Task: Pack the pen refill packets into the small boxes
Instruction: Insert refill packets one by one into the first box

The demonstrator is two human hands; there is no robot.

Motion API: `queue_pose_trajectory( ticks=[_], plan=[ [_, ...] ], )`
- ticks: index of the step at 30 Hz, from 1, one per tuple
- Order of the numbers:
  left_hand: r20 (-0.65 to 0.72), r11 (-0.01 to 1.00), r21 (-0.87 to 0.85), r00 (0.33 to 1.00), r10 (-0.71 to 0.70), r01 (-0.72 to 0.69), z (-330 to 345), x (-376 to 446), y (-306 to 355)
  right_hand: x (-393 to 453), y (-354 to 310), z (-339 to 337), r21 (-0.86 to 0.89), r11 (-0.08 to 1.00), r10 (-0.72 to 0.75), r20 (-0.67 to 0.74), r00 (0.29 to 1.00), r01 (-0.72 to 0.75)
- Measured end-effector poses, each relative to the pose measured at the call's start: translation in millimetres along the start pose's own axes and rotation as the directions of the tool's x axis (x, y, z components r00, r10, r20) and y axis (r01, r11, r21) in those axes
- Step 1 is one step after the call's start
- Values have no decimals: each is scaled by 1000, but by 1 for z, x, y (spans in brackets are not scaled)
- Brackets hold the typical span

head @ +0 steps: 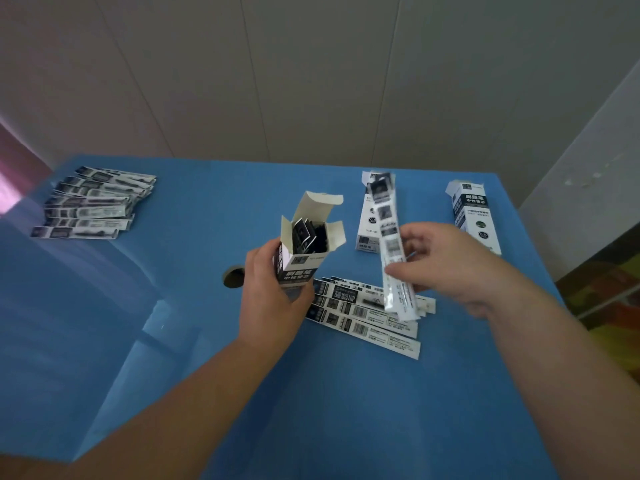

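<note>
Two bare forearms are reaching in from the bottom edge over the blue table (346, 410). Its left hand (273, 299) is gripping an open box (304, 251), fingers and thumb curled round the lower half, and is holding it upright above the table with its top flaps standing open; dark refill packets are already sitting inside it. Just to the right, the right hand (440, 261) is pinching a long packet (389, 244) near its lower half between thumb and fingertips, and the packet is standing nearly upright, tilted a little, its top end well above the hand and apart from the open box. Beneath both hands, a loose pile of packets (367, 317) is lying flat on the table. Behind the held packet a second box (369, 223) is lying on the table, and a third box (474, 216) is lying farther right near the table's edge. Far off at the left rear, a fanned stack of packets (93, 202) is resting on the table, and a round hole (233, 277) is showing beside the left hand.
</note>
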State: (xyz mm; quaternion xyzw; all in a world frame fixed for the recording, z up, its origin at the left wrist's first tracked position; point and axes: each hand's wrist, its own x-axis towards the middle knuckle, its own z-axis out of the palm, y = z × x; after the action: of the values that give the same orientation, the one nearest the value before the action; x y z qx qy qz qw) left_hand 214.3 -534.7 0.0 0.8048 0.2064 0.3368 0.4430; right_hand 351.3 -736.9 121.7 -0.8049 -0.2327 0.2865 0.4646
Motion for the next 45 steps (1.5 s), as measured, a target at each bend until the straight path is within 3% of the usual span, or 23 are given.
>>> queue_pose_trajectory(
  ticks=[2, 5, 7, 9, 12, 15, 22, 35, 39, 45],
  plan=[
    [-9, 1000, 7, 1000, 7, -7, 0, 1, 1, -9, -12, -3, 256, 967, -12, -4, 1000, 12],
    [-14, 1000, 24, 1000, 5, -5, 0, 2, 3, -21, -29, -4, 551, 833, -67, 6, 998, 53],
    [-19, 1000, 19, 1000, 15, -15, 0, 2, 3, -26, -40, 1, 682, 728, -96, -3, 995, 73],
    [-30, 1000, 12, 999, 26, -25, 0, 1, 1, -25, -48, 12, 710, 693, -103, -72, 992, 124],
    [-44, 999, 23, 998, 46, -45, 1, 0, 1, -21, -58, 33, 627, 745, -114, -215, 970, 227],
    [-37, 998, 29, 998, 56, -55, 1, 1, 1, -15, -63, 50, 417, 856, -159, -350, 923, 305],
    [-1, 994, 75, 996, 85, -84, 2, -2, 3, 6, -69, 61, 89, 954, -203, -505, 839, 285],
    [21, 991, 117, 997, 71, -73, 1, -1, 1, 14, -73, 80, 122, 952, -171, -548, 819, 281],
    [8, 992, 99, 997, 83, -83, 0, -2, 0, 11, -65, 84, 92, 978, -136, -400, 906, 188],
    [18, 989, 87, 993, 121, -122, -1, -3, 0, -3, -70, 73, -99, 981, -186, -243, 952, 166]
  ],
)
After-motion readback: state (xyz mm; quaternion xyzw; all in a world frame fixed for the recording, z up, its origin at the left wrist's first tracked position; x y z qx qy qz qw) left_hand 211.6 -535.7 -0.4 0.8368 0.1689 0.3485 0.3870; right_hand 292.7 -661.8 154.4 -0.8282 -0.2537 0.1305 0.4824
